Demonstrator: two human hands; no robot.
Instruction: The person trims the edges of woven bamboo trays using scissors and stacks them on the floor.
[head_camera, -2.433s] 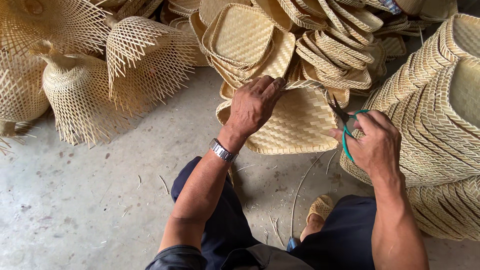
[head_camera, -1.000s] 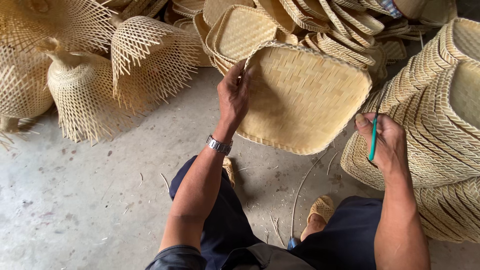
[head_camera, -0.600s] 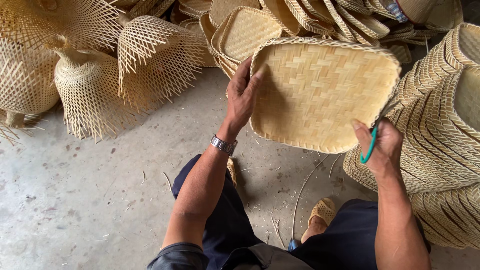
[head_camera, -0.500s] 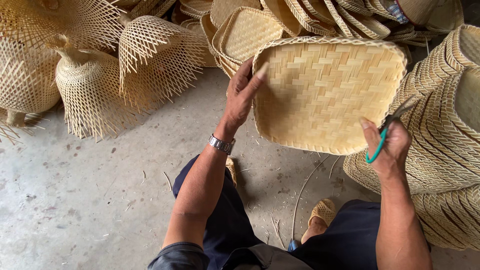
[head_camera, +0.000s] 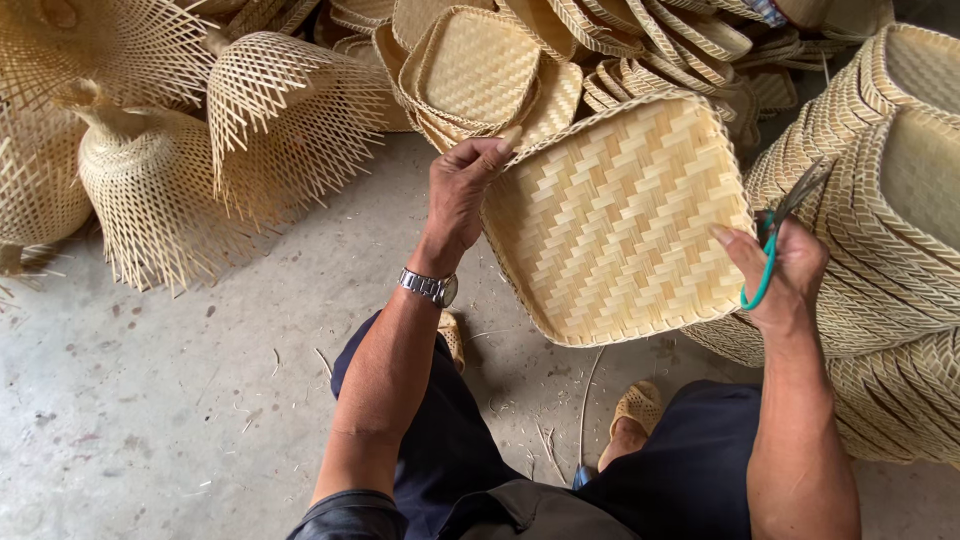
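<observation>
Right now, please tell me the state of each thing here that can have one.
Woven tray: held up, tilted, hollow side toward the camera.
Left hand: grip closed on the tray's upper left rim.
Right hand: holds the scissors, fingertips at the tray's right edge.
Scissors: green handle, blades pointing up.
Wristwatch: on left wrist.

Both forearms are bare down to the hands, with dark sleeves rolled up at the elbows. A silver metal watch (head_camera: 430, 287) circles the left wrist. Dark navy trousers (head_camera: 450, 440) cover the legs, and woven tan sandals (head_camera: 637, 405) are on the feet.
</observation>
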